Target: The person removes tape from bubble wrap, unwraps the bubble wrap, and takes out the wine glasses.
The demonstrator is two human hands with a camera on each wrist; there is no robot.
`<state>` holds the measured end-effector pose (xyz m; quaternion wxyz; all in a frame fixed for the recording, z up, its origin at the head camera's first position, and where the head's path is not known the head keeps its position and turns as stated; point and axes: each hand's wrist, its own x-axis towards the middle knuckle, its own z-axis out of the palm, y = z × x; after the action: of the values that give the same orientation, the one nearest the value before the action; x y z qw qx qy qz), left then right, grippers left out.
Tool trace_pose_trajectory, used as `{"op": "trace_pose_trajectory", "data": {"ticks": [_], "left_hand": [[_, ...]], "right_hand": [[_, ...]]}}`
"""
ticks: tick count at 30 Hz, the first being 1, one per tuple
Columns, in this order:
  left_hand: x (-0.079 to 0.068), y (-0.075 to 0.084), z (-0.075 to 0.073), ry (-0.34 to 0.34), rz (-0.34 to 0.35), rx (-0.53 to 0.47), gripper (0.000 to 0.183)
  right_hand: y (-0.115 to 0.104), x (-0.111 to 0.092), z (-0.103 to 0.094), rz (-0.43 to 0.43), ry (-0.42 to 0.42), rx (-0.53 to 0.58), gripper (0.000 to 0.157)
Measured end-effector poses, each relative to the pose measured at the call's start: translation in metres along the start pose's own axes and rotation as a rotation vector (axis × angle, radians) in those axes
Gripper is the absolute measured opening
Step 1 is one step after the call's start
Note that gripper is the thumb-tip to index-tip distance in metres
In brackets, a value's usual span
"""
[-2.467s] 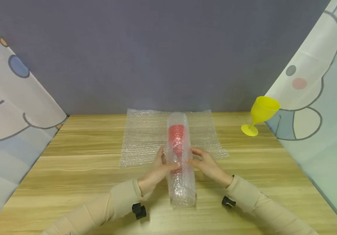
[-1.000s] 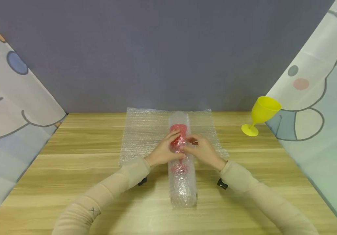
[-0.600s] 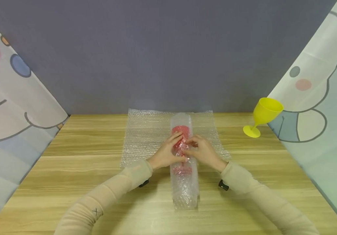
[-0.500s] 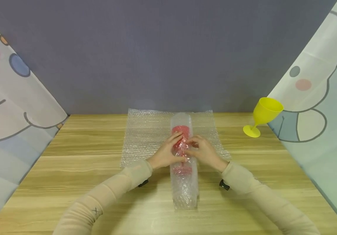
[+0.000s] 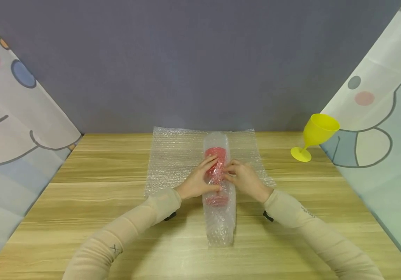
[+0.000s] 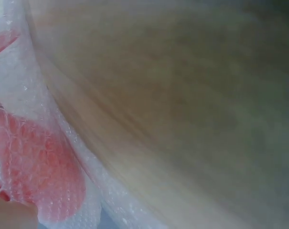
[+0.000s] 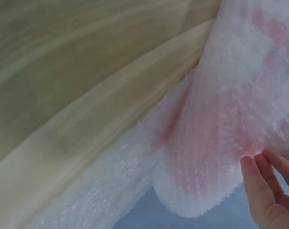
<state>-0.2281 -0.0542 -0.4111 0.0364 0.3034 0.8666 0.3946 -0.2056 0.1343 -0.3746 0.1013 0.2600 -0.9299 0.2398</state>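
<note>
A red goblet (image 5: 217,200) lies inside a roll of clear bubble wrap (image 5: 220,225), its bowl pointing to the back of the table. My left hand (image 5: 196,182) rests across the roll with fingers and thumb spread, over the bowl and stem. From the right side, my right hand (image 5: 246,181) pinches the wrap beside the bowl. The right wrist view shows fingertips (image 7: 251,167) and thumb close together on the bubble wrap (image 7: 206,143). In the left wrist view the red bowl (image 6: 39,167) shows through the film, with part of a hand at the lower left.
Under the roll's far part lies a flat bubble wrap sheet (image 5: 168,163) on the wooden table (image 5: 98,202). A yellow goblet (image 5: 317,130) stands at the back right. A grey wall (image 5: 200,66) rises behind the table, with printed cloths on both sides.
Both hands have moved farther along the roll, from the stem toward the bowl. The left fingers now lie over the top, and the right fingers have closed on the wrap.
</note>
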Motion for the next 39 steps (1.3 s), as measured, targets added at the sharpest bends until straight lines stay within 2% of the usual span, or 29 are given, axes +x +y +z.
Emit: {"op": "trace_pose_trajectory", "data": {"ticks": [6,12,19,25,33,39], "left_hand": [[0.0,0.0,0.001,-0.002,0.024,-0.007,0.096],[0.0,0.0,0.003,-0.012,0.0,-0.006,0.098],[-0.003,0.003,0.004,-0.038,-0.022,0.011,0.102],[-0.003,0.002,0.005,-0.046,-0.008,0.017,0.103],[0.001,0.0,0.005,-0.03,0.001,0.011,0.104],[0.002,-0.004,0.007,-0.014,0.013,0.022,0.104]], "right_hand": [[0.003,-0.002,0.003,-0.04,0.046,0.001,0.016],[0.006,-0.004,0.006,-0.124,0.117,-0.026,0.013],[0.006,-0.004,0.007,-0.126,0.093,-0.055,0.01],[0.011,-0.005,0.009,-0.199,0.119,-0.088,0.009],[0.019,-0.003,0.011,-0.238,0.169,-0.024,0.01],[0.025,-0.002,0.016,-0.227,0.195,0.116,0.009]]}}
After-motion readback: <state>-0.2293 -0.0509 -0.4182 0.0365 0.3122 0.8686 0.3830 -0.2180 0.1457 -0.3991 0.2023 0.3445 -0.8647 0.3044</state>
